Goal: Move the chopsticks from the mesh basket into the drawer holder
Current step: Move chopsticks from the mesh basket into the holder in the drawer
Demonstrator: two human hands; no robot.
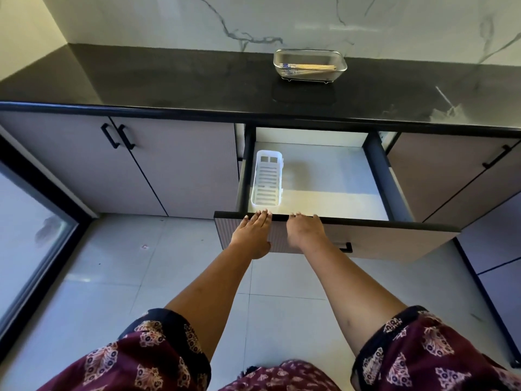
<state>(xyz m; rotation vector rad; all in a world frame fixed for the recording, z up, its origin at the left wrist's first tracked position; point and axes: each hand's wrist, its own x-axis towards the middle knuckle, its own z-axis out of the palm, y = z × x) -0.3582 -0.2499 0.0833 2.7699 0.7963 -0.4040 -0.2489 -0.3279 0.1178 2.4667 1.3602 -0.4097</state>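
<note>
A metal mesh basket (310,55) stands on the black countertop at the back, holding several wooden chopsticks (310,68) with blue-patterned ends lying flat. Below it a drawer (338,221) is pulled out. Inside, at its left side, lies an empty white slotted plastic holder (267,180). My left hand (252,231) rests flat against the drawer's front panel with fingertips on the top edge. My right hand (304,228) has its fingers curled over that same top edge. Neither hand holds a chopstick.
The black countertop (169,80) runs along a marble wall. Closed cabinet doors with black handles (118,135) flank the drawer. A glass door (28,235) stands at the left. The drawer's black handle (345,247) shows below my right wrist. Light floor tiles lie underfoot.
</note>
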